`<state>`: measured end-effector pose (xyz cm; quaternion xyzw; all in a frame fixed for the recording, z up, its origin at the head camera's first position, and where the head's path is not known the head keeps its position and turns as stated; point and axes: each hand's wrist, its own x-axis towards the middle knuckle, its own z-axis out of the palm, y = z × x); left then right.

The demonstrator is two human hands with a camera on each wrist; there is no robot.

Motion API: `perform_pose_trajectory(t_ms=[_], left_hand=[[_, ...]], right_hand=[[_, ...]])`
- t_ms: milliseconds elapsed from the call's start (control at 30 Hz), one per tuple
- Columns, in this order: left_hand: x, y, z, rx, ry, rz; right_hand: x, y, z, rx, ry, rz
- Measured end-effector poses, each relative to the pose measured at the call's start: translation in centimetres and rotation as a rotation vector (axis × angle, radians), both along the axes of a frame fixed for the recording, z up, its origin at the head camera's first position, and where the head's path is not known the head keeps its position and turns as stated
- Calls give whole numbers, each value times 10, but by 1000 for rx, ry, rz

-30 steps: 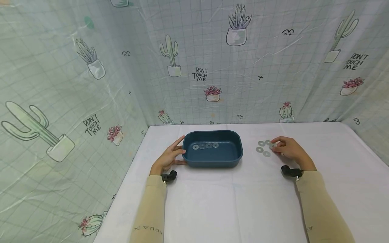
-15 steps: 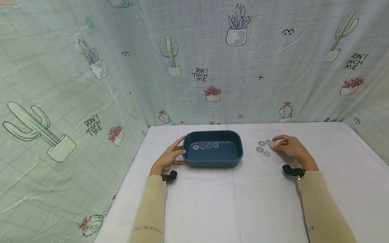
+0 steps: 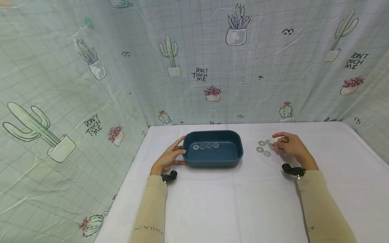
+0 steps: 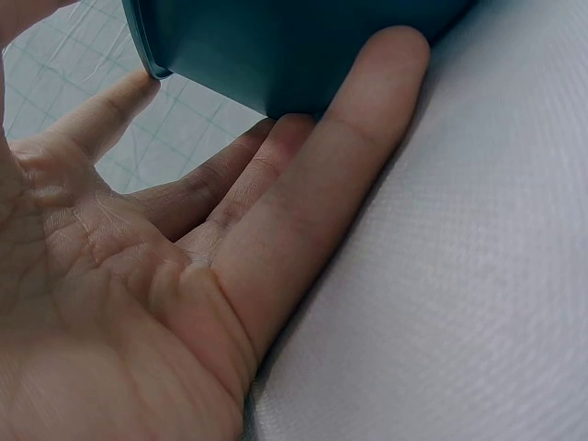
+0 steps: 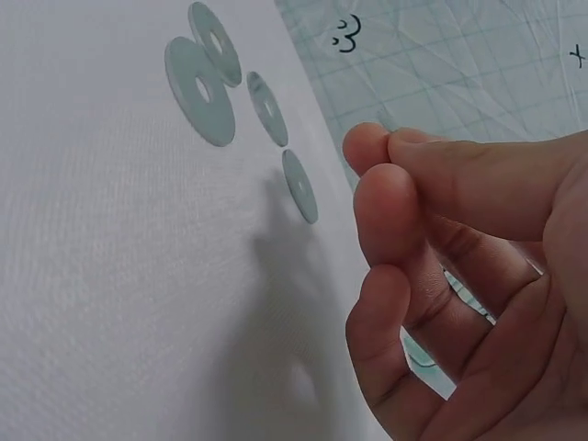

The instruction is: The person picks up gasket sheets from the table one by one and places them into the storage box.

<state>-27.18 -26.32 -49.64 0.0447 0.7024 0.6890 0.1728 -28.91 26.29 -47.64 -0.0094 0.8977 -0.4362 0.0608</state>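
Note:
A dark blue rectangular bin (image 3: 213,164) stands on the white table, with several flat metal washers (image 3: 209,145) lying in a row inside it. My left hand (image 3: 167,158) touches the bin's left end; its spread, mostly straight fingers lie against the wall (image 4: 248,55). To the right of the bin, several loose washers (image 3: 266,154) lie on the cloth. Just above them my right hand (image 3: 290,146) pinches one washer (image 3: 273,140) between thumb and fingertips. In the right wrist view the fingers (image 5: 386,207) hide nearly all of that washer, while the loose washers (image 5: 200,90) lie nearby.
A white cloth (image 3: 206,199) covers the table. Behind it and at the left hangs a curtain (image 3: 188,108) printed with cacti and lettering. Each wrist carries a small black camera (image 3: 293,169).
My right hand has lifted slightly from the table, raising the pinched washer, which now shows brighter and tilted at the fingertips. The left hand and the bin stay in place.

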Motion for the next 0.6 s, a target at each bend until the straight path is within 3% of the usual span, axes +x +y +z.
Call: perform_pose_trajectory(t_ms=[233, 600], left_hand=[[-1, 1, 0, -1, -6, 4], [-1, 2, 1, -7, -6, 12]], right_hand=[[-1, -1, 3, -93, 30, 6], [1, -7, 11, -154, 77, 10]])
